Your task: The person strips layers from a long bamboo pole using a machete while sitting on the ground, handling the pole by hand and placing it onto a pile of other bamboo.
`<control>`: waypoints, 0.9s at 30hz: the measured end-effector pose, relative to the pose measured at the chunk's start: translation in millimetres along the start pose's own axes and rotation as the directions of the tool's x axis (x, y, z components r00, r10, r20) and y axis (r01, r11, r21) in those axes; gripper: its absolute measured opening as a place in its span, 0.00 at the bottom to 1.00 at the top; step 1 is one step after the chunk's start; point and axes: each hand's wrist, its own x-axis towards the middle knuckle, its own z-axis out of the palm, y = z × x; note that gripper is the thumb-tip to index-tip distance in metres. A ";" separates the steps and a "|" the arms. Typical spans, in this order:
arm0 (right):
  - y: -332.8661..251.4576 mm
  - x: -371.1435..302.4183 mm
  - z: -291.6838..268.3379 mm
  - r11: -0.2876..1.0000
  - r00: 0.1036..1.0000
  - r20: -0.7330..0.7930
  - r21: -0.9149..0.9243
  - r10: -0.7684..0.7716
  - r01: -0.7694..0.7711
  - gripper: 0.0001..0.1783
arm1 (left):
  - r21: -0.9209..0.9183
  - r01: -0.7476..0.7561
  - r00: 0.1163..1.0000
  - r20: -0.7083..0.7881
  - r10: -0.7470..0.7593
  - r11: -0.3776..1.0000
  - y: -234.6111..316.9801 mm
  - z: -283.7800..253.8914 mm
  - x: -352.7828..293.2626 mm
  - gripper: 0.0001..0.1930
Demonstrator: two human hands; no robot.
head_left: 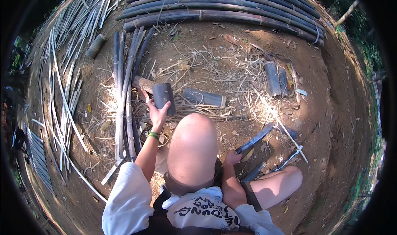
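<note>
My left hand (158, 114), with a green band at its wrist, grips a short dark bamboo section (163, 97) by its lower left side. The section stands roughly upright beyond my raised knee, close to a log (143, 84). On the right, my right hand (233, 157) is closed round the handle of a machete (257, 136). Its broad dark blade points away and to the right, apart from the bamboo. Another bamboo piece (204, 97) lies on the ground just right of the held section.
Long bamboo poles (231, 16) lie stacked across the far side. Thin split strips (66, 106) spread over the left ground, and dark split lengths (124, 94) lie beside my left arm. Shavings (223, 65) litter the middle. Short bamboo pieces (272, 78) rest at the right.
</note>
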 end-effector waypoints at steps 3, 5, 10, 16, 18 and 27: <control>-11.0 -11.3 -1.4 1.000 0.999 -0.027 -0.006 0.026 -0.026 0.28 | 0.083 0.052 0.995 -0.085 -0.045 0.995 -0.5 -21.1 -25.2 0.51; -19.0 -19.6 -3.8 0.999 0.999 -0.031 -0.032 0.023 -0.024 0.27 | 0.375 -0.064 0.988 -0.107 0.112 0.925 -30.3 -23.6 -28.2 0.53; -26.7 -27.4 -11.6 1.000 1.000 -0.007 0.000 0.012 -0.012 0.25 | 0.690 -0.018 0.972 -0.158 0.175 0.723 -74.1 -4.2 -19.3 0.58; -51.4 -37.2 -17.5 0.998 0.995 -0.096 0.056 -0.002 0.008 0.24 | 0.624 -0.237 0.931 -0.073 0.358 0.744 -22.4 5.7 -24.4 0.51; -25.9 -12.3 -17.7 0.998 0.973 -0.225 -0.024 -0.057 0.053 0.24 | 0.613 -0.360 0.913 0.077 0.400 0.703 -1.5 28.9 -21.9 0.51; -50.7 65.9 -44.9 0.953 0.979 -0.200 -0.302 -0.026 -0.037 0.27 | 0.761 -0.244 0.954 0.078 0.289 0.601 -13.4 1.4 13.2 0.49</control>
